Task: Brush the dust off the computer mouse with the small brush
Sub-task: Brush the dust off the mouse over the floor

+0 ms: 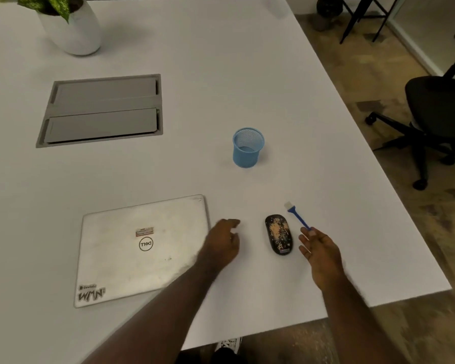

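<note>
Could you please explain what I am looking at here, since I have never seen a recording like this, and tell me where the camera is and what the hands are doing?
There is no machine here: a person wears one wide camera on the head, looking forward and down, so you see both bare arms reaching out over a white table.

The right hand holds a small blue brush by the end of its handle, bristles pointing away, just right of a black mouse. The mouse lies on the table, speckled with pale dust, and the brush is not touching it yet. The left hand is empty, loosely curled, between the mouse and a closed silver laptop.

Farther off stand a blue mesh cup, a grey hatch set into the table, and a white plant pot. An office chair stands on the floor at right.
</note>
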A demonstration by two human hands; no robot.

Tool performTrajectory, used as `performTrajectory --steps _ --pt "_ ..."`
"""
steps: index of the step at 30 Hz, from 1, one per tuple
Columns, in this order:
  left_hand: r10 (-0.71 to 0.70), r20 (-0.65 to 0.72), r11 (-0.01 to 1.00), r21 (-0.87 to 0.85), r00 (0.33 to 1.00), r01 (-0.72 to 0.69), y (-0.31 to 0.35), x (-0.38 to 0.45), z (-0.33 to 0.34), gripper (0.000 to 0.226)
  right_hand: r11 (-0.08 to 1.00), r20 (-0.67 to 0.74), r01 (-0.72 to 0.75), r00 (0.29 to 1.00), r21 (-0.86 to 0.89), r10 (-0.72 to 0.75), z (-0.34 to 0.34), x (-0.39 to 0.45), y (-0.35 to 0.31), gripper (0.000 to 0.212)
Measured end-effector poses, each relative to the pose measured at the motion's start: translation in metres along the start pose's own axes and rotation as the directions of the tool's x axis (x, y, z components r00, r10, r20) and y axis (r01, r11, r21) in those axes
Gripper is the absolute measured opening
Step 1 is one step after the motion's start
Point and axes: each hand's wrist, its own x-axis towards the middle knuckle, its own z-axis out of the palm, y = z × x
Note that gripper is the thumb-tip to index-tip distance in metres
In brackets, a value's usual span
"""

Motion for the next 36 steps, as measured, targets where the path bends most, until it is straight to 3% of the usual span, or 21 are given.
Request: performTrajectory --steps 5,8,17,24,28,33,36 --pt "-0.268 0.211 0.920 -0.234 0.940 0.315 0.034 0.008 0.054 0.042 1.000 -0.023 -0.010 1.000 -0.025 0.009 0.015 0.006 0.009 0.012" --pt "-0.303 0.244 0.888 -0.280 0.921 0.366 0.044 0.012 0.066 0.025 0.998 -0.018 -0.008 1.000 -0.056 0.007 0.017 0.009 0.012 0.012" --pt "-0.413 0.261 0.735 -0.470 0.872 0.489 0.050 0.013 0.082 0.030 0.997 0.009 -0.033 0.999 -0.069 0.034 0.011 0.006 0.020 0.017" --pt "-0.284 0.415 0.519 -0.692 0.864 0.502 0.058 0.001 0.080 0.014 1.000 0.002 -0.004 1.000 -0.026 0.004 -0.006 -0.013 0.011 0.017" --pt "-0.235 0.506 0.409 -0.723 0.830 0.556 0.065 -0.016 0.071 0.017 1.000 0.004 0.021 1.000 -0.006 -0.021 -0.021 -0.037 0.001 0.017" --pt "-0.128 0.603 0.347 -0.717 0.788 0.605 0.080 -0.047 0.051 0.022 0.998 0.023 0.056 0.998 -0.002 -0.056 -0.048 -0.084 -0.013 0.012" --pt "-0.095 0.636 0.354 -0.697 0.766 0.623 0.090 -0.066 0.040 0.022 0.995 -0.035 0.100 0.994 0.014 -0.100 -0.069 -0.121 -0.018 0.013"
